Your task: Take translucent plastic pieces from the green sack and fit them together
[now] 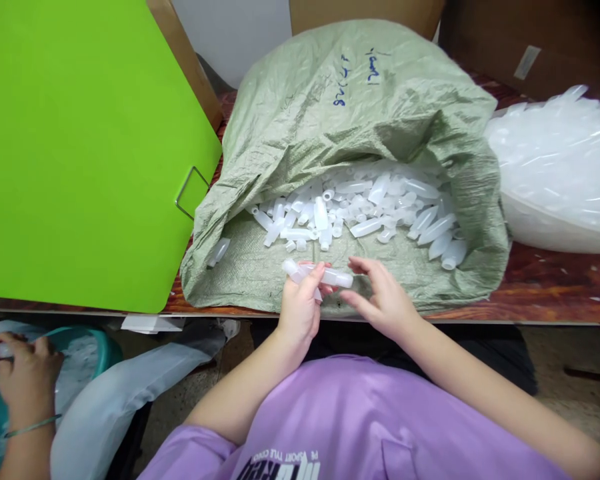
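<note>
left fingers (316, 275) pinching tube (330, 275), right hand (385, 300) beside

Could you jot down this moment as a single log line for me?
left hand: holds small clear bottles | right hand: open, fingertips at bottles | behind: green woven sack spilling bottles | table edge

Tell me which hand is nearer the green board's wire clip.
Left. The left hand lies right of and below the wire clip; the right hand is farther right.
</note>
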Action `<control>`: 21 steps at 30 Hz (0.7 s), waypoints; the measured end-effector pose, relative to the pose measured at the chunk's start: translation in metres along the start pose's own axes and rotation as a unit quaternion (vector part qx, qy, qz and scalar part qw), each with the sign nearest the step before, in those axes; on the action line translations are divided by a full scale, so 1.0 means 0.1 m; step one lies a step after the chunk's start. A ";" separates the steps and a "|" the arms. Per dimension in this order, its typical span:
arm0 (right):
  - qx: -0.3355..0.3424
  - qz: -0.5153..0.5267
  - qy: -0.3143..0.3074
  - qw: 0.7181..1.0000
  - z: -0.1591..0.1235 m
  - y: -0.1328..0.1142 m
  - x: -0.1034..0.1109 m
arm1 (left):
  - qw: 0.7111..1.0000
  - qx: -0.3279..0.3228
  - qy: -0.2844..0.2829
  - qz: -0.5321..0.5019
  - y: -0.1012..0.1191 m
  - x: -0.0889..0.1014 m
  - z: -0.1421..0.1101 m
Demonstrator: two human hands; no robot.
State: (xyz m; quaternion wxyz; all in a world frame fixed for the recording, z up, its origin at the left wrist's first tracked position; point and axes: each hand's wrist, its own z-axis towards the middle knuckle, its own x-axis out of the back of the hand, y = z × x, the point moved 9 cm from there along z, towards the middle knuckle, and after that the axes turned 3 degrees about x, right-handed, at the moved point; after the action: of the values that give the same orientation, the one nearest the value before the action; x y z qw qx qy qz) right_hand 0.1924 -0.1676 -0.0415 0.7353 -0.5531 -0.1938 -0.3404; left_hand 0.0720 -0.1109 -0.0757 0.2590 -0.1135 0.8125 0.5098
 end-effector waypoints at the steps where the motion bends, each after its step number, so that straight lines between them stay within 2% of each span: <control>1: 0.022 0.006 0.011 1.000 0.00 -0.05 0.02 | 1.000 0.002 -0.001 -0.003 0.00 0.00 0.00; 3: 0.024 0.054 -0.004 0.998 0.00 -0.09 -0.01 | 1.000 0.013 -0.001 -0.004 -0.01 -0.01 -0.01; 7: -0.106 0.167 -0.046 0.979 -0.03 0.07 -0.13 | 1.000 0.022 0.008 -0.001 -0.04 0.01 -0.02; 11: -0.163 0.250 -0.061 0.952 -0.05 0.11 -0.26 | 1.000 -0.017 0.014 0.007 0.00 0.04 -0.03; 17: -0.224 0.474 -0.055 0.850 -0.07 0.09 -0.46 | 0.996 -0.081 -0.019 0.039 0.15 0.03 -0.06; 21: -0.255 0.545 -0.158 0.783 -0.12 -0.03 -0.65 | 0.987 -0.102 -0.070 0.098 0.22 0.02 -0.10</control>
State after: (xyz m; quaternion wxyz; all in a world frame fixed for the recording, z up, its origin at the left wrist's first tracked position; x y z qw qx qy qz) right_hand 0.1445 -0.1611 -0.0865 0.5895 -0.7801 0.1203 0.1718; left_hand 0.0578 -0.1097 -0.0562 0.2508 -0.0234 0.7432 0.6198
